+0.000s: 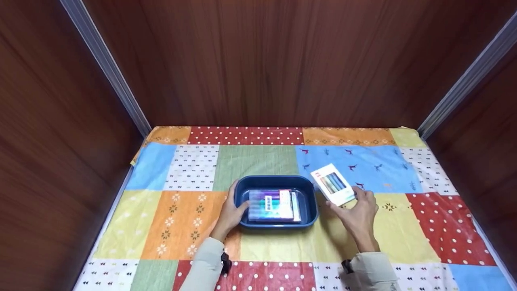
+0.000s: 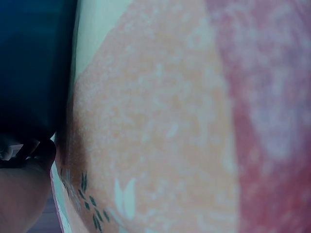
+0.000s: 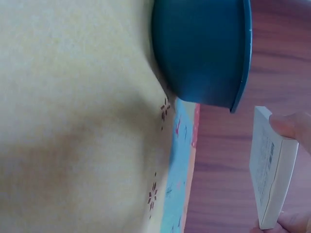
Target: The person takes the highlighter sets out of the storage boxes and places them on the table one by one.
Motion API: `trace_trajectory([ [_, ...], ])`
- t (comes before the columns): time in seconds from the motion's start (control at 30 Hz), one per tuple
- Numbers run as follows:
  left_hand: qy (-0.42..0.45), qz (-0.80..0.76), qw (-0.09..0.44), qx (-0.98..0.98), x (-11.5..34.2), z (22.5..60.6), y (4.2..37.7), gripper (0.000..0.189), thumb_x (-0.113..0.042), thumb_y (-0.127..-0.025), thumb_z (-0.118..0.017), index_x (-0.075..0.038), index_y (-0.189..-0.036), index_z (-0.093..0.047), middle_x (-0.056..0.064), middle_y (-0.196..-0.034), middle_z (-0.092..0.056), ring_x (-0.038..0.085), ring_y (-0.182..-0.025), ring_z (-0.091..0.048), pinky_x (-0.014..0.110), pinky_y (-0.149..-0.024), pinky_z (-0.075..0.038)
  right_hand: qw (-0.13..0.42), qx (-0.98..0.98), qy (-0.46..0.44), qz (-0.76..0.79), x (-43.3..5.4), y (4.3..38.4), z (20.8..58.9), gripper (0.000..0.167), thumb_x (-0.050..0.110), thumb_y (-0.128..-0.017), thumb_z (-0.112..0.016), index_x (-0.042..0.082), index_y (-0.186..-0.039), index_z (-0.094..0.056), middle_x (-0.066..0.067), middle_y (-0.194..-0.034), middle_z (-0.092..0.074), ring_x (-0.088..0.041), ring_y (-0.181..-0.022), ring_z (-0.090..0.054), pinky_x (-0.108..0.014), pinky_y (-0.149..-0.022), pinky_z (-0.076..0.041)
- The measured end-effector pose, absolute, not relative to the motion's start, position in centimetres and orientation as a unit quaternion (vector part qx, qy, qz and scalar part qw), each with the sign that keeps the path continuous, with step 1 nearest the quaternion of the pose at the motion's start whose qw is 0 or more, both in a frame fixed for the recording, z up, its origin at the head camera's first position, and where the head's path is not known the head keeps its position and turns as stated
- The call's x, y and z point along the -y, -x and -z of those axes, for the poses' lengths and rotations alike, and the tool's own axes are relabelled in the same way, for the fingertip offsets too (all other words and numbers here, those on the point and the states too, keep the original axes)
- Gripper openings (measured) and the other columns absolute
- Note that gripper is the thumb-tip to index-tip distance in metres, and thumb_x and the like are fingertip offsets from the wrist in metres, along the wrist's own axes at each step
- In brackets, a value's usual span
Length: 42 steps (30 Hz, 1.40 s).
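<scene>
A dark blue plastic tub stands on the patterned cloth. Inside it lies a clear pack of coloured pens, with another flat pack partly hidden beneath. My left hand grips the tub's left wall, thumb over the rim. To the right of the tub, my right hand holds a thin white box by its edges, a picture of coloured sticks on its face. In the right wrist view the box is tilted and raised off the cloth, apart from the tub.
A patchwork-patterned cloth covers the table. Brown wood-grain panels stand at the back and both sides, with grey metal strips in the corners. A dark band sits on the left wrist.
</scene>
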<state>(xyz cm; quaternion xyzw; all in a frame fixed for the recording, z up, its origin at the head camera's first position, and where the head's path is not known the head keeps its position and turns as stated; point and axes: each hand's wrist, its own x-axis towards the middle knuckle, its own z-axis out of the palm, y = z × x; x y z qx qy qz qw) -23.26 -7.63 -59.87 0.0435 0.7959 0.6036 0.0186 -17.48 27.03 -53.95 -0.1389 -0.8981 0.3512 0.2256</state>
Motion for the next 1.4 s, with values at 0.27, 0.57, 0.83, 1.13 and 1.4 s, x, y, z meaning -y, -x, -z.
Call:
trace_trajectory([
  [0.27,-0.053,-0.606,0.020,-0.794,7.4,59.8,23.4,0.078,-0.009,-0.095,-0.063,-0.013,-0.160,-0.022,0.022,-0.162,-0.034,0.043,-0.148,-0.035,0.059,-0.121,-0.029,0.224,0.889,0.196,-0.349,-27.3,17.0,54.5,0.085,0.033,-0.064,-0.092,-0.009,-0.129,-0.057,-0.024,-0.109,-0.050,-0.040,-0.103,-0.046,-0.053,-0.095,-0.030],
  [0.57,-0.049,-0.610,0.018,-0.791,7.8,60.0,23.2,0.076,-0.011,-0.095,-0.063,-0.012,-0.160,-0.022,0.022,-0.162,-0.033,0.044,-0.148,-0.034,0.060,-0.122,-0.026,0.197,0.881,0.238,-0.357,-26.5,16.0,54.8,0.085,0.036,-0.067,-0.091,-0.010,-0.129,-0.055,-0.025,-0.110,-0.050,-0.040,-0.102,-0.045,-0.054,-0.096,-0.030],
  [0.83,-0.047,-0.609,0.019,-0.792,7.5,59.9,23.2,0.075,-0.011,-0.096,-0.063,-0.013,-0.160,-0.023,0.021,-0.162,-0.033,0.043,-0.149,-0.033,0.059,-0.122,-0.026,0.183,0.871,0.284,-0.356,-25.7,15.5,55.4,0.088,0.033,-0.063,-0.093,-0.010,-0.128,-0.052,-0.025,-0.111,-0.049,-0.039,-0.100,-0.044,-0.053,-0.097,-0.031],
  [1.13,-0.065,-0.622,0.026,-0.780,6.8,60.2,23.3,0.075,-0.018,-0.097,-0.064,-0.012,-0.160,-0.024,0.020,-0.163,-0.033,0.041,-0.149,-0.033,0.059,-0.123,-0.026,0.142,0.857,0.352,-0.350,-25.2,14.7,56.6,0.090,0.035,-0.063,-0.091,-0.011,-0.128,-0.049,-0.028,-0.113,-0.048,-0.041,-0.103,-0.042,-0.054,-0.099,-0.031],
  [1.4,-0.056,-0.628,0.007,-0.776,7.3,59.8,23.1,0.074,-0.017,-0.096,-0.065,-0.009,-0.158,-0.025,0.022,-0.160,-0.037,0.042,-0.148,-0.035,0.058,-0.123,-0.026,0.130,0.870,0.348,-0.325,-24.8,14.9,57.3,0.090,0.042,-0.062,-0.090,-0.011,-0.123,-0.050,-0.031,-0.110,-0.051,-0.043,-0.100,-0.044,-0.056,-0.095,-0.033],
])
